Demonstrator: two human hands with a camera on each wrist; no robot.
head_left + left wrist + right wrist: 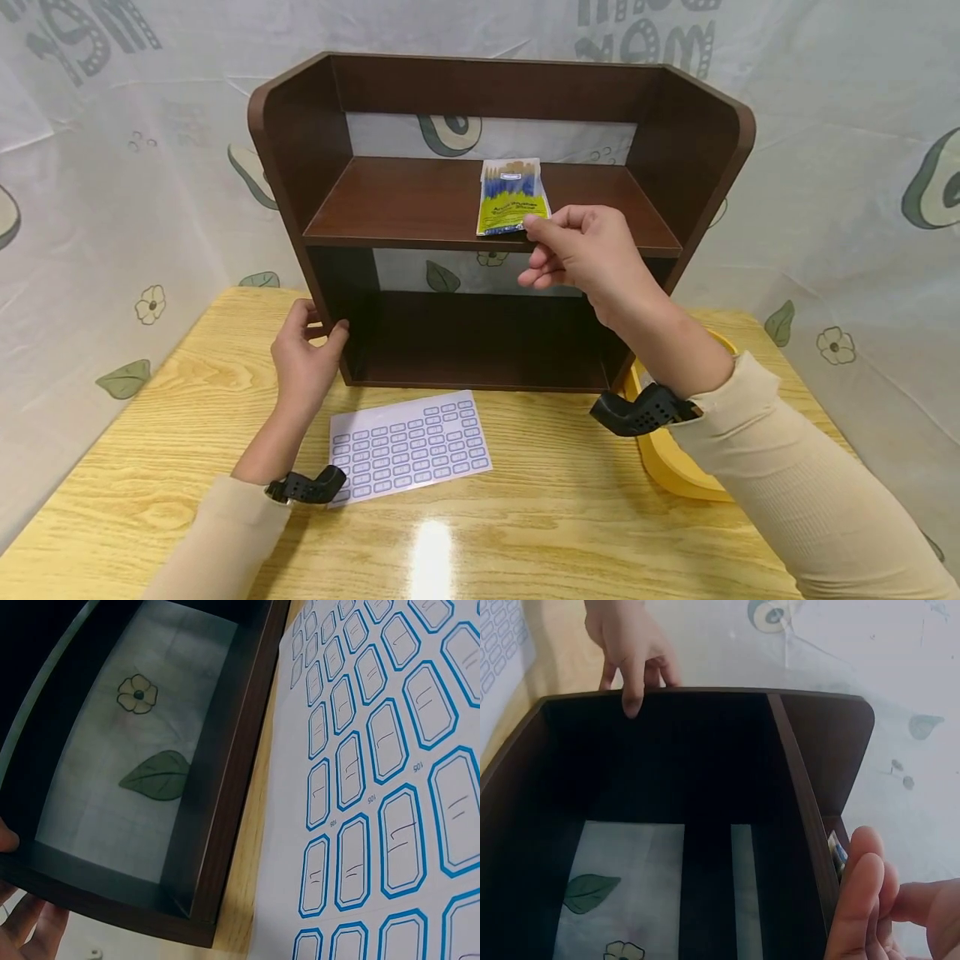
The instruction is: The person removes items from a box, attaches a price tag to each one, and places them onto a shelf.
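Observation:
A dark brown two-tier shelf (420, 200) stands upright on the wooden table. My left hand (307, 350) grips the edge of its left side panel, thumb on the inner face and fingers outside; the right wrist view shows this hand (634, 652) from across the shelf. A packet of artist brushes (513, 200), yellow-green and blue with a small white label, lies on the upper board, its lower end at the front edge. My right hand (592, 258) pinches its lower right corner between thumb and index finger, the other fingers loosely bent.
On the table in front of the shelf lies a white sheet of blue-bordered labels (412, 450), with a few blank gaps. A yellow container (675, 467) stands right of the shelf, partly behind my right forearm. A patterned white curtain (840, 250) hangs behind and beside the table.

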